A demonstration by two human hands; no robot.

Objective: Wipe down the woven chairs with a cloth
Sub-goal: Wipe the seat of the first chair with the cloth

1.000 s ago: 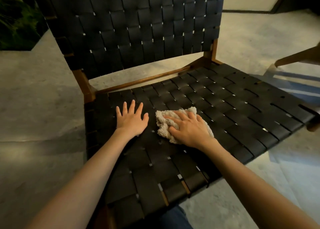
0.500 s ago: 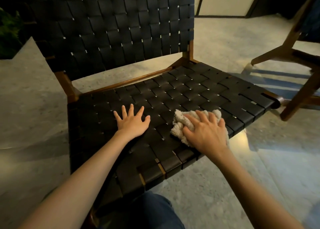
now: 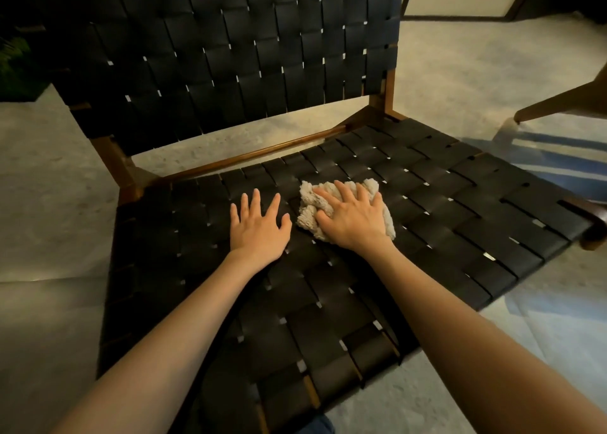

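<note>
A chair with black woven straps and a brown wooden frame fills the view; its seat (image 3: 443,203) lies in front of me and its backrest (image 3: 230,49) rises behind. A crumpled beige cloth (image 3: 310,211) lies on the middle of the seat. My right hand (image 3: 353,218) presses down on the cloth with fingers spread over it. My left hand (image 3: 258,228) rests flat on the bare seat just left of the cloth, fingers spread, holding nothing.
A wooden leg of a second chair (image 3: 558,101) juts in at the right edge. A dark plant (image 3: 14,62) stands at the far left. Grey stone floor (image 3: 49,203) surrounds the chair, with a blue-striped reflection (image 3: 551,157) at right.
My right hand has slid the cloth from the seat's front right edge back toward the middle, close to my left hand. The left hand has stayed flat on the seat.
</note>
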